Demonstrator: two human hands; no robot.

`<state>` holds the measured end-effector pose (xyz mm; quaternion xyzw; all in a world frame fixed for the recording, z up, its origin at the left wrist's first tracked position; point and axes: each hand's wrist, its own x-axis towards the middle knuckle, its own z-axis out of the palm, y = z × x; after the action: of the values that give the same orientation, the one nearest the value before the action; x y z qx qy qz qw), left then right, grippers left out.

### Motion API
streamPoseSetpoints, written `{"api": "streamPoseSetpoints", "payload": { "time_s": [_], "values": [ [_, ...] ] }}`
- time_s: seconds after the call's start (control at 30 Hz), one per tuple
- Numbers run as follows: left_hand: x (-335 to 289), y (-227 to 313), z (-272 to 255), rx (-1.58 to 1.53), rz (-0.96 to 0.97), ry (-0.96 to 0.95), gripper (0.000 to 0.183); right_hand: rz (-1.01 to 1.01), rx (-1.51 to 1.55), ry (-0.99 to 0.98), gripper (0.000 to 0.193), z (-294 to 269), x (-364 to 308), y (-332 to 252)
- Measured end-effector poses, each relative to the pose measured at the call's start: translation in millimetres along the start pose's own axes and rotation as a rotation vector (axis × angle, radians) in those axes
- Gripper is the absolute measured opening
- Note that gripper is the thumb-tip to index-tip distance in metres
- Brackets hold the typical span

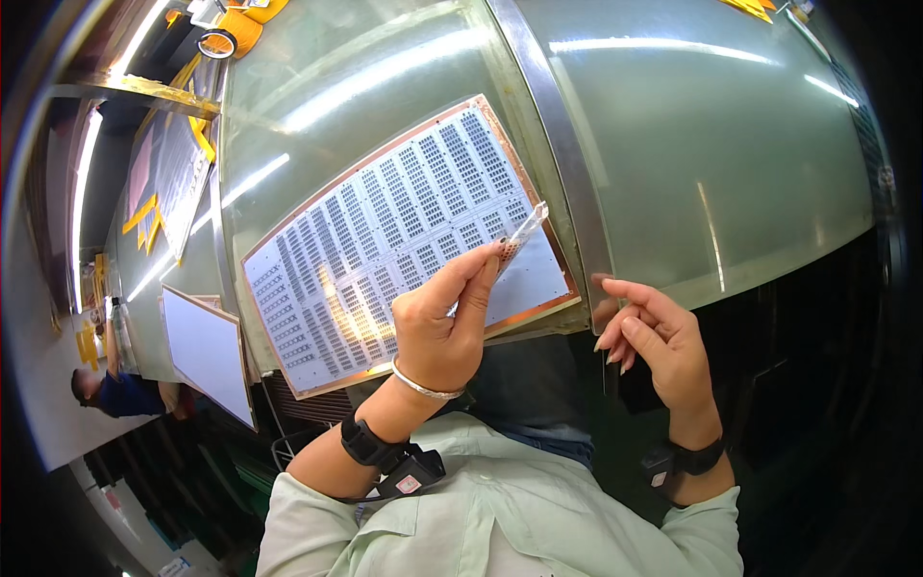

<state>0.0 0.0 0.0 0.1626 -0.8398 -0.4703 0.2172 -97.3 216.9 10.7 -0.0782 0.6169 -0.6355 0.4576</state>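
Note:
My left hand point(447, 313) is closed in a pinch, thumb against forefinger, on a small clear strip point(524, 229) with dark dots near its lower end. The strip is tilted over the right part of a pale blue panel point(404, 207) printed with rows of small dark rectangles and edged in copper colour. The panel lies slantwise on the table, its lower side near my body. My right hand point(654, 337) hovers at the table's front edge beside a metal strip, fingers loosely curled and apart. I see nothing held in it; a thin dark line shows just below its fingertips.
The green glossy tabletop point(711, 144) is crossed by a metal bar point(553, 106) right of the panel. A white board point(207, 351) leans at the left. An orange tape roll point(240, 34) sits at the far left. Another person point(125, 389) is in the left background.

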Motion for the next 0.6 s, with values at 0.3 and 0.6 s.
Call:
{"api": "streamPoseSetpoints", "payload": {
  "time_s": [0.3, 0.6],
  "values": [
    [12, 35, -38, 0.344, 0.338, 0.034, 0.024, -0.204, -0.249, 0.111, 0.032, 17, -7, -4],
    [-2, 8, -49, 0.267, 0.491, -0.275, 0.026, -0.102, -0.252, 0.171, 0.016, 41, -13, 24]
  ]
}}
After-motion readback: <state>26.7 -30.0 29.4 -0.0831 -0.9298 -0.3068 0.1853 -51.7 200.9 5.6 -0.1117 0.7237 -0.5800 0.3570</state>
